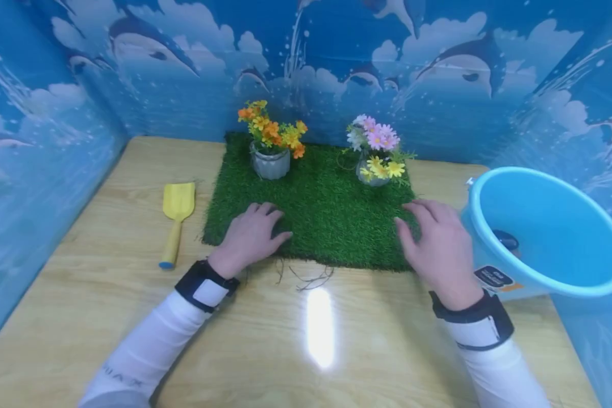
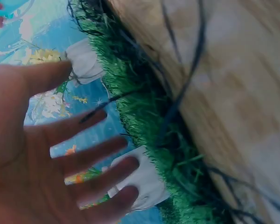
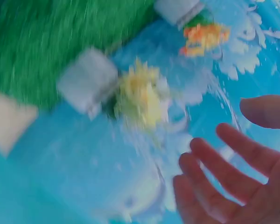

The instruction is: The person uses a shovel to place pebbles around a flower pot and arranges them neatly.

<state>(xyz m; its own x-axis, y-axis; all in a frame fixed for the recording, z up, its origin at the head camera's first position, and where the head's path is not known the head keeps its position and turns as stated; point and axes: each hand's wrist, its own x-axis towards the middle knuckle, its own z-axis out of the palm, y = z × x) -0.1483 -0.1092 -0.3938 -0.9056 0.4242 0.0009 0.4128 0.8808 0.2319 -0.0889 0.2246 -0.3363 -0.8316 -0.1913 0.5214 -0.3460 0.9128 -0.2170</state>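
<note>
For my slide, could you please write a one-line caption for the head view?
Both hands, left hand and right hand, rest open on the grass mat before two flower pots.

— From the head we look forward and down over the whole wooden table point(image 1: 132, 317), from some way back.

— Our wrist views sit close behind spread fingers, both sharing the green artificial-grass mat point(image 2: 144, 116) and two grey flower pots.

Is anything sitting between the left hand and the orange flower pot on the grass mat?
Nothing visible. The left hand rests with straight fingers on the near edge of the grass mat, and only bare turf lies between it and the orange flower pot. The yellow trowel lies off the mat, to the left.
</note>
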